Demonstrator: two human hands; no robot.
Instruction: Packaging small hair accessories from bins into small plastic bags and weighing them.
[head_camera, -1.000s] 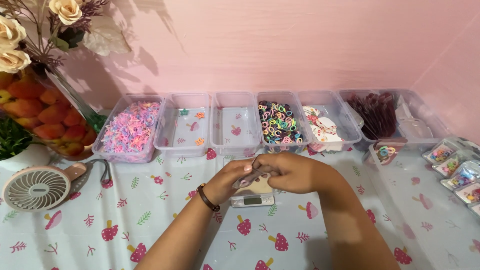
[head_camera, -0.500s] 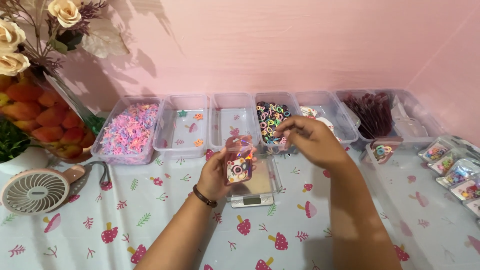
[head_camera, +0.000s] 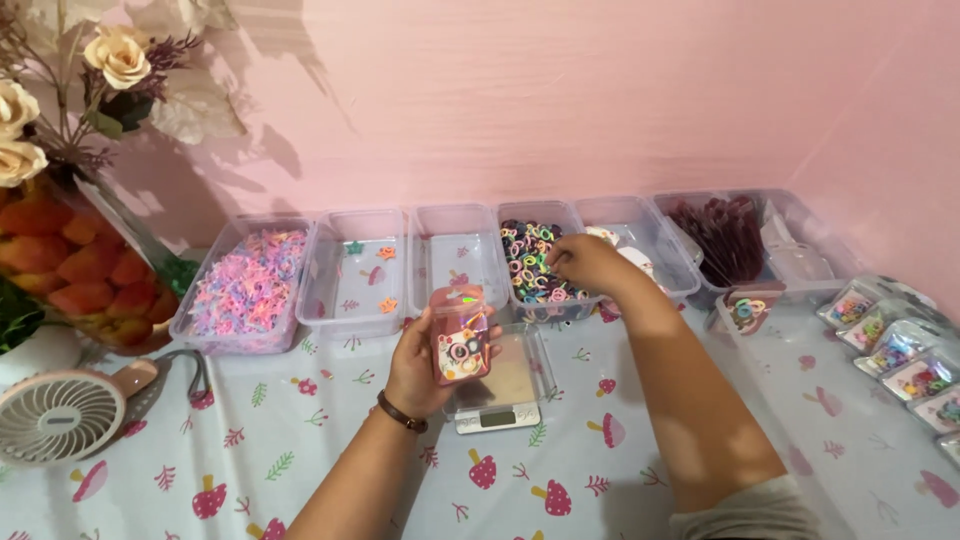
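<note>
left hand (head_camera: 425, 360) clamped on small shiny pink pouch (head_camera: 460, 335) above digital scale (head_camera: 497, 400), right hand (head_camera: 585, 262) fingers pinched together in clear tub of colourful hair ties (head_camera: 535, 262)

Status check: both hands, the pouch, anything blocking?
Left hand grips small shiny pouch upright over the scale. Right hand down in bin of colourful hair ties; grasp unclear. Nothing between them.

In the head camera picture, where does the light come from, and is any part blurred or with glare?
Head view: flower shadows fall rightward on the pink wall, so light seems to come from the left; the shiny pouch in the left hand shows small glints; the right hand over the hair-tie bin looks slightly soft; the packets at the right edge look stretched.
</note>
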